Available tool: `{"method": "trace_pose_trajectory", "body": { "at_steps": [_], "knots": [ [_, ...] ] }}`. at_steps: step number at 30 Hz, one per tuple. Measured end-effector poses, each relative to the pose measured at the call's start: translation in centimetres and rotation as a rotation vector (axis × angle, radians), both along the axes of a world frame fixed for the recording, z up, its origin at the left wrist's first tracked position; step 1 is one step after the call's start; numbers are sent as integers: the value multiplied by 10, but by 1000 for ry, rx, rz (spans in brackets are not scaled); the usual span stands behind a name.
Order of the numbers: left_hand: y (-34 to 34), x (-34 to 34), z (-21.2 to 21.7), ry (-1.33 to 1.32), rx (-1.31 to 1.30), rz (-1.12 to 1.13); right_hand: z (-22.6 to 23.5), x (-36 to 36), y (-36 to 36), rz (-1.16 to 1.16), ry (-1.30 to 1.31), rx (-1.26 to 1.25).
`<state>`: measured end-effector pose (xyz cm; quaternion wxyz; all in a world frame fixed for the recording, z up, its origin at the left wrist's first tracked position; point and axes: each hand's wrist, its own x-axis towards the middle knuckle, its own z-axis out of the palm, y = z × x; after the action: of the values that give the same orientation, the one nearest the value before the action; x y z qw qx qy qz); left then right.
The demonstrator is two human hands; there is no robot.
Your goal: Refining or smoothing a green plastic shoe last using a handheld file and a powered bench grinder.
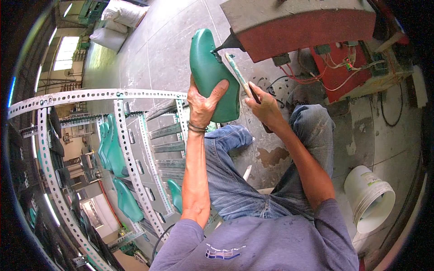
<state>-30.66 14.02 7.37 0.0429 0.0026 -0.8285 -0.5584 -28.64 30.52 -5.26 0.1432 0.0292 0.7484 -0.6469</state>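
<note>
Curved green shoe-shaped form [205, 58]: smooth, softly glossy, plastic as I read it remotely. Lower left of form: perforated white rack [129, 151], metal. Lower right: round white bucket [361, 192], smooth plastic.

There is one held green form [210, 74], one slim tool [240, 76], one black nozzle [232, 41] and one white bucket [360, 187].

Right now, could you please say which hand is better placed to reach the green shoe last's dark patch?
Probably the right hand: it grips a long, narrow tool, its tip near that patch, while the left hand holds the shoe last.
</note>
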Motion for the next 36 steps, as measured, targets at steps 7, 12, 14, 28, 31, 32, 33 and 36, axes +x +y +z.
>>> {"method": "trace_pose_trajectory", "body": {
  "at_steps": [7, 12, 14, 28, 31, 32, 33, 36],
  "knots": [
    [-1, 2, -10, -138, 417, 7, 1, -3, 1, -51, 24, -48],
    [-9, 4, -18, -140, 447, -46, 0, -4, 5, -101, 57, -50],
    [-11, 4, -19, -171, 483, -50, -3, -3, 5, -111, 86, -52],
    [-2, 5, -14, -93, 377, -11, 6, -3, 6, -50, 10, -22],
    [2, 5, -12, -67, 377, 19, 4, -3, 5, -53, 29, -24],
    [3, 5, -11, -54, 377, 37, 4, -3, 5, -51, 28, -23],
    [1, 5, -9, -55, 377, 38, 5, -2, 5, -44, 29, -22],
    [2, 10, 1, -215, 736, -53, 2, -2, 3, -25, 58, 52]
  ]
}}
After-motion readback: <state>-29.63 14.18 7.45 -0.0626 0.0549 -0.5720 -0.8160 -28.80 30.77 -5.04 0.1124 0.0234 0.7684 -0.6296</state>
